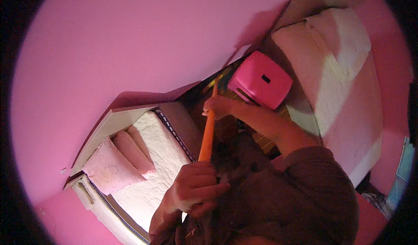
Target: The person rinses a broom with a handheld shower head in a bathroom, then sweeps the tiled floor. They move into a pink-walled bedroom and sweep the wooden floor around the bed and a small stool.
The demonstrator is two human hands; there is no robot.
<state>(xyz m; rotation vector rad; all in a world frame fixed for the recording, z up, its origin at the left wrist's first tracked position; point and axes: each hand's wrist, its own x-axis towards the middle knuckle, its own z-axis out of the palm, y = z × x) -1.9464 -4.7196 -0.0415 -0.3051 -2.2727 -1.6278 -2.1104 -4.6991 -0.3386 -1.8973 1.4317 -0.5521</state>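
Observation:
A long orange pole (207, 137) runs away from my body down toward the floor by the wall. My left hand (200, 188) is closed around its near part, close to my chest. Farther along, my right hand (218, 107) grips the same pole with the arm stretched out. Something yellow (212, 82) shows near the pole's far end, in shadow; what it is cannot be made out. Just to the right of my right hand stands a pink plastic stool (264, 80) with a slot in its top.
On the left is a bed (163, 150) with a pale cover, pink pillows (112, 166) and a headboard (107, 129). Another bed (343, 107) with a pillow (346, 42) lies along the right. A pink wall (130, 42) rises behind. Brown floor (261, 140) shows between the beds.

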